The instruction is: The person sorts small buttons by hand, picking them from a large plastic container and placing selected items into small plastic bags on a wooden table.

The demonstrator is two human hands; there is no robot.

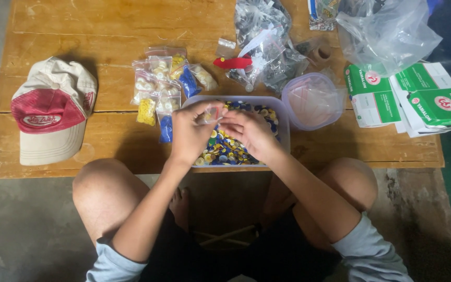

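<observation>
Wooden table [105, 36]; hands [189, 133] [251, 133] hide small clear bag [213, 113], contents unclear.

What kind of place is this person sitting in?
Probably a home or small workshop corner for sorting and packing. A low wooden table over a bare concrete floor holds a tub of coloured buttons, small filled bags and green-and-white boxes.
</observation>
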